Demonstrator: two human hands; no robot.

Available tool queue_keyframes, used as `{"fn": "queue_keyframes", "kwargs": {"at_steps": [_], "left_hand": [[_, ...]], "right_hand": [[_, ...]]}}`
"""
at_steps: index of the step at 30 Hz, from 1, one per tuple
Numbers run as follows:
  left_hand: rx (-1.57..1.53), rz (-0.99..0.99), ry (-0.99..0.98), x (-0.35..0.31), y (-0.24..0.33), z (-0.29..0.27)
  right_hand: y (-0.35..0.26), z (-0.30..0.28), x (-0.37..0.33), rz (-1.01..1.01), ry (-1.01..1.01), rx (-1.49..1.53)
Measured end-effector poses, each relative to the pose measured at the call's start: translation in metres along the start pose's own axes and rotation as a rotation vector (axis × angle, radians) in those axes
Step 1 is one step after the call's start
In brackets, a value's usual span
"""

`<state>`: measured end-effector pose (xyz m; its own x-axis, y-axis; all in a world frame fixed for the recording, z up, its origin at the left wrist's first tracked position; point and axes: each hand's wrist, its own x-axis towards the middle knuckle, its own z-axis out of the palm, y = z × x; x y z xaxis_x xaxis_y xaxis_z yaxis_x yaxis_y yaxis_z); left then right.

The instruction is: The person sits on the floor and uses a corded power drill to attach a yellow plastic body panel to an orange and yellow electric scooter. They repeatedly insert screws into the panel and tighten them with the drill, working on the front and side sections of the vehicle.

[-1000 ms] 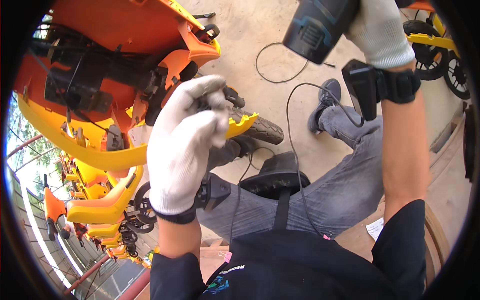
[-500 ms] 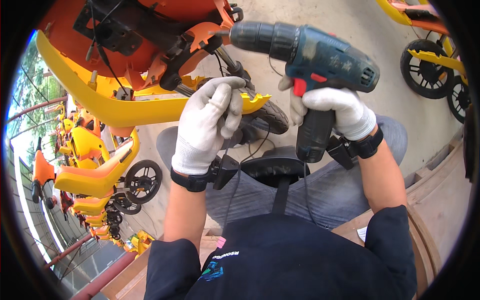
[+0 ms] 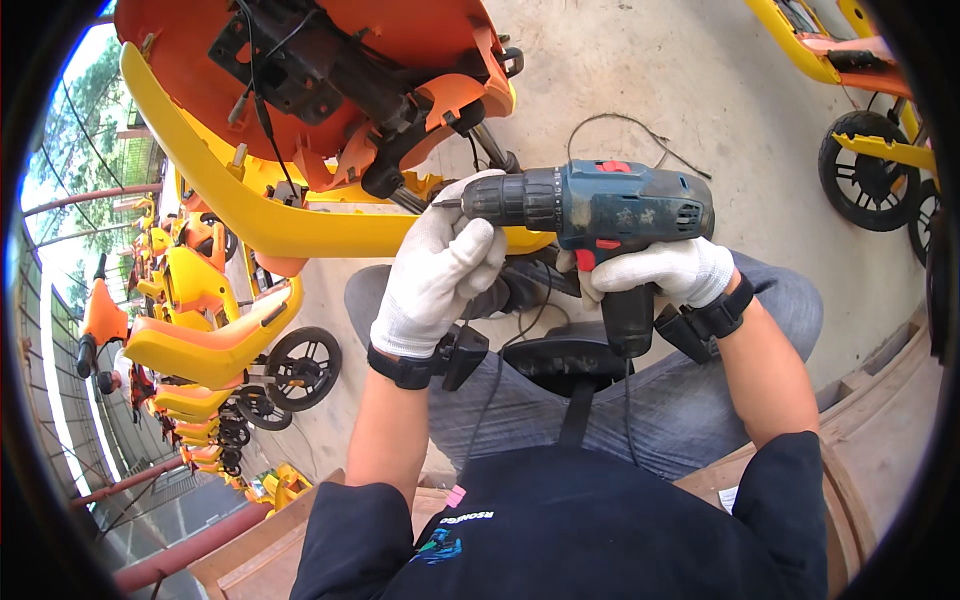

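My right hand (image 3: 668, 272), in a white knit glove, grips a dark blue cordless drill (image 3: 637, 208) by its handle, a finger at the red trigger. The drill lies level, its chuck and bit pointing left. At the bit, my gloved left hand (image 3: 430, 272) is closed, fingers curled together just below and beside the chuck; whatever they pinch is hidden. Behind my left hand runs a long yellow body panel (image 3: 330, 235) of a scooter, whose orange shell (image 3: 375, 45) and black frame stand at the upper left.
A row of yellow and orange scooters (image 3: 200, 345) stretches along the left. Another scooter's wheel (image 3: 868, 170) stands at the far right. A thin dark cable (image 3: 625, 117) lies on the concrete floor (image 3: 640, 60) beyond the drill. Wooden boards (image 3: 850, 480) lie at the lower right.
The drill has come down from above, and its bit now meets the fingers of my left hand. My left hand stays closed. The scooter appears shifted right in the view.
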<state>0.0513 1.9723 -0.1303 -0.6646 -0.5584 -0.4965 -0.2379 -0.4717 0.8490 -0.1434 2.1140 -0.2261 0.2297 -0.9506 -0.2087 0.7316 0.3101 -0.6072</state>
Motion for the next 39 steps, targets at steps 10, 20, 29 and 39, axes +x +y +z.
{"fn": "queue_keyframes", "kwargs": {"at_steps": [10, 20, 29, 39], "left_hand": [[0.091, -0.042, 0.214, 0.0, -0.012, 0.004], [0.172, -0.079, 0.27, 0.005, -0.018, 0.01], [0.251, -0.102, 0.259, 0.009, -0.023, 0.008], [0.275, -0.097, 0.287, 0.008, -0.007, 0.008]], "right_hand": [[0.013, -0.002, 0.026, -0.23, 0.38, -0.326], [0.016, -0.004, 0.018, -0.066, 0.558, -0.816], [0.026, -0.005, 0.015, -0.088, 0.698, -0.888], [0.019, -0.032, 0.019, -0.192, 0.536, -0.816]]}}
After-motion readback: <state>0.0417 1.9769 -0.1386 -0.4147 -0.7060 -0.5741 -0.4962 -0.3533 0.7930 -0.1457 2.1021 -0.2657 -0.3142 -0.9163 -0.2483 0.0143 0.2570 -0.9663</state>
